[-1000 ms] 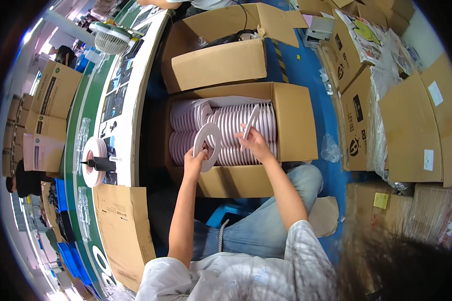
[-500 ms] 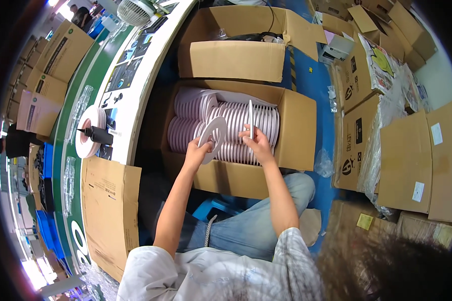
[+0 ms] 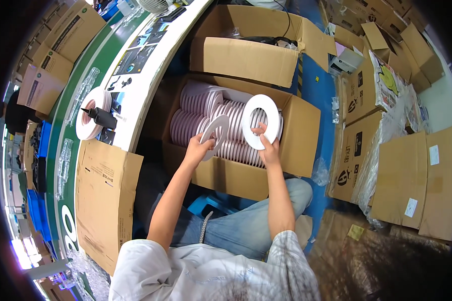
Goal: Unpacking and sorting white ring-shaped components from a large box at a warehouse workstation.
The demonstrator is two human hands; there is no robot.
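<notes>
- At 12 o'clock, an open cardboard box with dark items and a cord inside.
- At 11 o'clock, a fan, cut off by the upper edge.
- Between 10 and 11, a white tabletop; nearer 9, a black bottle with a pointed tip.
- At 10, printed cartons, stacked.
- At 9, clear plastic packaging on a green surface.
- At 8, a flat cardboard sheet.
- At 2, blue floor.
- Between 3 and 4, a crumpled clear bag.
- At 4, a yellow label.
</notes>
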